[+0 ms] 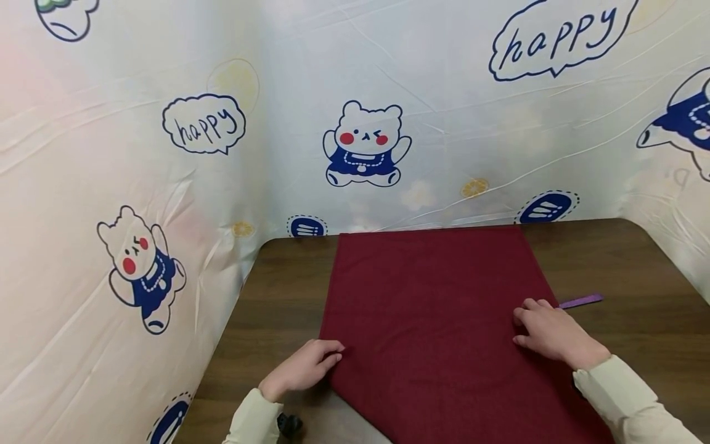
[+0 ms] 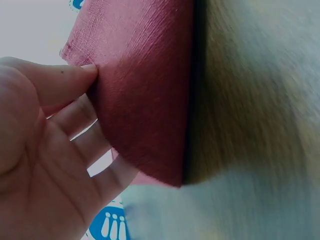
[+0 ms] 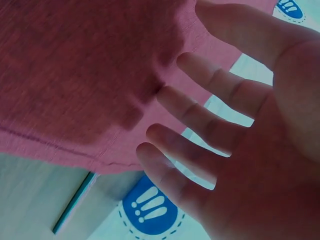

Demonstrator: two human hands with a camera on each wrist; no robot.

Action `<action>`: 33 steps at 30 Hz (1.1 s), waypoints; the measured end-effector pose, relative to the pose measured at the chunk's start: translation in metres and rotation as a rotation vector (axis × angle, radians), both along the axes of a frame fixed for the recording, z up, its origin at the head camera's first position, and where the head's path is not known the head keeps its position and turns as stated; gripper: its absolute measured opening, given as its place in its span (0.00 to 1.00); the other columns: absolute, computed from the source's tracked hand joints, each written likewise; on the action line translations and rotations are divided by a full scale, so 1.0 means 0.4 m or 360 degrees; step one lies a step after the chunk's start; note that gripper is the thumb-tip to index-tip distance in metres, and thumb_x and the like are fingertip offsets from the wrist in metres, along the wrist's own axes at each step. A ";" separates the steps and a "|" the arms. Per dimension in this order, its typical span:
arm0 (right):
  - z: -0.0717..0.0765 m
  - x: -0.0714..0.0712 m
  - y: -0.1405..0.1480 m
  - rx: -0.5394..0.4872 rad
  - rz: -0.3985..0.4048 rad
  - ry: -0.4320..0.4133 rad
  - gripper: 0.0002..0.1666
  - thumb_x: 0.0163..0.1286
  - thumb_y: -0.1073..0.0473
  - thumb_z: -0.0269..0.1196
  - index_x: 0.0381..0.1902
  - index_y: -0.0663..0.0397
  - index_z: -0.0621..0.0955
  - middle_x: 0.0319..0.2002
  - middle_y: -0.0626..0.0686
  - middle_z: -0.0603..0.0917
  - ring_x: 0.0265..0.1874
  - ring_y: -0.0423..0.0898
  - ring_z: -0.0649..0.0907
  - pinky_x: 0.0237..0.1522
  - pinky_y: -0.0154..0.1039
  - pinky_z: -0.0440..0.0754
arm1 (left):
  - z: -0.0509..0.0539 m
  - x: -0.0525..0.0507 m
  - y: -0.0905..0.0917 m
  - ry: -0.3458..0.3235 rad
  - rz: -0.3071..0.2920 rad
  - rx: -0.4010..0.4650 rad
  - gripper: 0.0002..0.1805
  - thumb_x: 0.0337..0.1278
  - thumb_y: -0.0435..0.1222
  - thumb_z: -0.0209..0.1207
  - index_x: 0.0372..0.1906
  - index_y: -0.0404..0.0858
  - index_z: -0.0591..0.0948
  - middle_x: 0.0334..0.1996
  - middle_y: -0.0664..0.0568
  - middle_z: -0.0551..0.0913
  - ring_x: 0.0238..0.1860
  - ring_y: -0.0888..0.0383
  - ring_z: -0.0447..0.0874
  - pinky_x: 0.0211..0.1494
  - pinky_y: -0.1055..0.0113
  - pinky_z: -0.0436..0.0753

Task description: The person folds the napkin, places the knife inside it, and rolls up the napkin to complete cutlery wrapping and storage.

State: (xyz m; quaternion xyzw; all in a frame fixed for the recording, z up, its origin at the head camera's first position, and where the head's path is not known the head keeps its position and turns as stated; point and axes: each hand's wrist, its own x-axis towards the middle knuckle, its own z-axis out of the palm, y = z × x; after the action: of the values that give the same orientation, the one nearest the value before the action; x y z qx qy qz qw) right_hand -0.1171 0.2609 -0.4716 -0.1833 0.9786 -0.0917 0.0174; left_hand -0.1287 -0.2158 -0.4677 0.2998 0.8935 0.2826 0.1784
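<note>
Maroon cloth (image 1: 427,296) | hands (image 1: 305,365) near side edges | tabletop (image 1: 660,351) showing both sides

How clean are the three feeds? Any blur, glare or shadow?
Head view: fairly even light, red cloth, left hand and right hand readable; left wrist view: tabletop smeared, with pale glare; right wrist view: palm dim, dark shadow on the cloth beside the fingertips.
</note>
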 end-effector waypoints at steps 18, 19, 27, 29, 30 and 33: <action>0.057 -0.009 -0.181 -0.0294 0.0205 -0.0063 0.09 0.64 0.54 0.66 0.33 0.43 0.74 0.30 0.41 0.73 0.28 0.36 0.70 0.31 0.34 0.71 | 0.013 -0.062 0.105 0.0228 0.0198 0.0094 0.11 0.69 0.36 0.53 0.47 0.41 0.83 0.41 0.53 0.86 0.35 0.68 0.80 0.40 0.72 0.78; 0.059 -0.009 -0.196 -0.0333 0.0215 -0.0082 0.08 0.65 0.54 0.65 0.35 0.43 0.74 0.32 0.41 0.73 0.30 0.36 0.70 0.33 0.34 0.73 | 0.016 -0.065 0.110 0.0227 0.0196 0.0106 0.11 0.69 0.37 0.53 0.47 0.41 0.83 0.40 0.53 0.86 0.34 0.68 0.79 0.39 0.72 0.78; 0.062 -0.002 -0.306 -0.0651 0.0424 -0.0172 0.08 0.69 0.56 0.61 0.43 0.47 0.74 0.56 0.49 0.75 0.55 0.44 0.76 0.53 0.42 0.77 | 0.041 -0.081 0.147 0.0222 0.0168 0.0148 0.10 0.69 0.37 0.54 0.47 0.44 0.83 0.38 0.57 0.85 0.31 0.69 0.76 0.39 0.74 0.77; 0.057 -0.004 -0.329 -0.0724 0.0419 -0.0167 0.09 0.68 0.57 0.62 0.41 0.48 0.73 0.58 0.51 0.75 0.57 0.45 0.76 0.52 0.42 0.77 | 0.044 -0.082 0.155 0.0225 0.0175 0.0146 0.10 0.68 0.38 0.54 0.47 0.45 0.83 0.37 0.59 0.85 0.30 0.68 0.75 0.38 0.74 0.76; 0.054 -0.005 -0.339 -0.0766 0.0407 -0.0154 0.09 0.68 0.58 0.63 0.40 0.48 0.72 0.57 0.51 0.76 0.55 0.44 0.77 0.51 0.41 0.78 | 0.045 -0.083 0.159 0.0230 0.0179 0.0144 0.09 0.68 0.38 0.54 0.46 0.46 0.84 0.36 0.59 0.85 0.29 0.68 0.75 0.38 0.74 0.76; 0.044 -0.011 -0.366 -0.0945 0.0349 -0.0120 0.11 0.66 0.61 0.64 0.39 0.50 0.71 0.48 0.50 0.80 0.44 0.40 0.81 0.43 0.36 0.80 | 0.048 -0.086 0.170 0.0247 0.0181 0.0155 0.09 0.68 0.38 0.55 0.46 0.46 0.84 0.35 0.59 0.84 0.28 0.68 0.74 0.38 0.74 0.76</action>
State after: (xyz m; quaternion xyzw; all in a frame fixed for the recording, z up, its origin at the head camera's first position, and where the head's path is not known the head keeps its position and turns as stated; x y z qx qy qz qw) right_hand -0.1214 0.1146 -0.4541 -0.2813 0.8821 -0.3777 0.0091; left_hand -0.1631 -0.1477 -0.4485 0.2779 0.9055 0.3112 0.0775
